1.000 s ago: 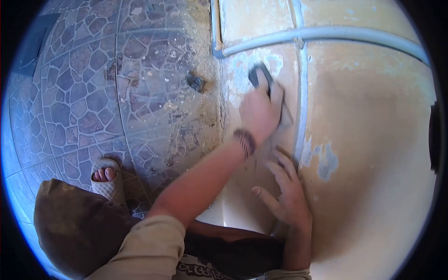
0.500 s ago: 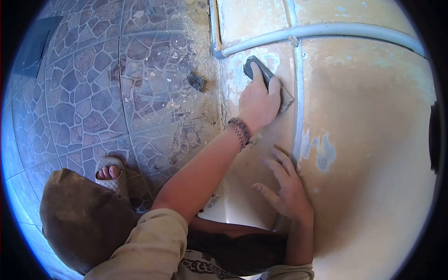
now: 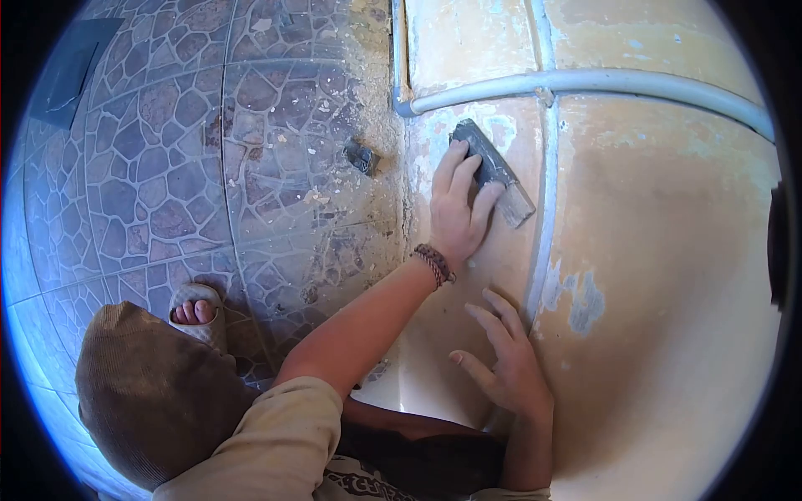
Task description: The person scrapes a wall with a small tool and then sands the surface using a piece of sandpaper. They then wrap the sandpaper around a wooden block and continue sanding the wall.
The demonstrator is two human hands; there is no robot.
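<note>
A long, dark, flat block (image 3: pixel 511 192), dusty and paler at its lower end, lies slanted against the peeling wall (image 3: pixel 652 209) below the horizontal pipe. My left hand (image 3: pixel 458 204), with a braided bracelet at the wrist, holds the block along its left side. Its fingertips and thumb rest on the block, and most of the top face shows. Lower down, my right hand (image 3: pixel 511 367) has its fingers and thumb apart, holds nothing and is beside the wall's vertical pipe (image 3: pixel 541 225); whether it touches the wall is unclear.
A grey horizontal pipe (image 3: pixel 618 81) crosses the wall above the block. On the stone-patterned floor (image 3: pixel 167 188), a dark lump (image 3: pixel 359 156) sits among pale flakes near the wall's foot. A sandaled foot (image 3: pixel 197 313) and a brown-covered knee (image 3: pixel 150 384) are at lower left.
My left hand has shifted to the block's left side, with the index finger no longer stretched over its upper end, so more of the block shows. The camera view has moved slightly.
</note>
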